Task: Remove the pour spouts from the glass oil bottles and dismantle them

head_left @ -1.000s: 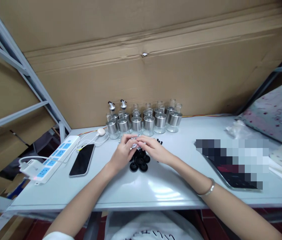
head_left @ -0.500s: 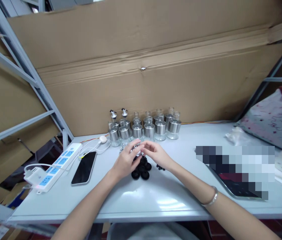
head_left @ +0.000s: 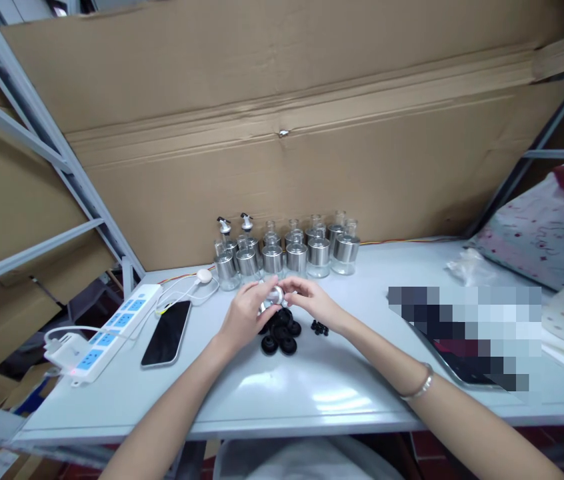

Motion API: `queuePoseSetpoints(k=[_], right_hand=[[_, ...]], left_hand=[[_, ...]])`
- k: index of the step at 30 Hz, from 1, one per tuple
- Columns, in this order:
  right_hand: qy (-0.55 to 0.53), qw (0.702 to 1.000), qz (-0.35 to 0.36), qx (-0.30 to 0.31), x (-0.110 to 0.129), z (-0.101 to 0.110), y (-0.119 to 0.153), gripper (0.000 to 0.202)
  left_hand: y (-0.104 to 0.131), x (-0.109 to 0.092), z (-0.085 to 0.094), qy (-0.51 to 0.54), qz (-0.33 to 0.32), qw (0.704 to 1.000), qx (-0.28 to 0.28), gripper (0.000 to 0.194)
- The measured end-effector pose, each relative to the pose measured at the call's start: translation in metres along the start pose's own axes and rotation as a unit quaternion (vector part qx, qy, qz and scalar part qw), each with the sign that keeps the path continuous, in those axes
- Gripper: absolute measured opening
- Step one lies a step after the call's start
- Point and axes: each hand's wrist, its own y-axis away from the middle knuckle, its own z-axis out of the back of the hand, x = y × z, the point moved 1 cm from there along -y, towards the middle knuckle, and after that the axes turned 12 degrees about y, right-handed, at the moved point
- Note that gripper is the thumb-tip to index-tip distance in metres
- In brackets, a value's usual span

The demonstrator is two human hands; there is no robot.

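My left hand is closed around a small silvery pourer part, its rounded end showing between thumb and fingers. From the other side my right hand brings bent fingertips together at that part; anything between them is too small to make out. Just below the hands lies a pile of round black stoppers. To their right is a little heap of tiny black pieces. Behind the hands stand several glass bottles with metal sleeves, in two rows. Two at the back left carry pourer spouts.
On the left lie a white power strip, a white cable and a black-screened phone. A partly pixelated dark device, crumpled plastic and a patterned bag occupy the right. Cardboard closes off the back.
The silvery part has turned and shows more between my fingers. My right fingertips have shifted slightly on its right side. The whole view has moved a little.
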Motion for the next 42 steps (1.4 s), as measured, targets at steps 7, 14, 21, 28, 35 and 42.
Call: queuePoseSetpoints(k=[7,14,21,28,35,42], right_hand=[[0.025,1.0,-0.004,-0.001,0.0003,-0.0055,0.0036,0.03],[0.025,1.0,-0.012,0.01,0.0027,-0.0057,0.0058,0.032],[0.006,1.0,-0.012,0.003,-0.0016,-0.0067,0.0058,0.026],[-0.023,1.0,0.003,-0.002,-0.0012,-0.0083,0.0049,0.023],[0.055,0.997,0.046,-0.007,-0.0012,-0.0058,0.0054,0.015],[0.073,0.997,0.035,-0.012,-0.0038,-0.0078,0.0054,0.021]], left_hand=[[-0.0013,-0.0011,0.001,0.018,-0.01,1.0,-0.01,0.034],[-0.004,-0.0054,0.0032,0.009,-0.023,1.0,0.011,0.032],[-0.004,-0.0043,0.0026,0.015,-0.015,1.0,0.017,0.032],[-0.0059,-0.0052,0.0032,0.01,0.009,1.0,0.006,0.032],[-0.0045,-0.0046,0.0023,0.0,0.026,1.0,0.016,0.03],[-0.0043,-0.0023,0.0036,-0.02,0.023,0.999,0.018,0.031]])
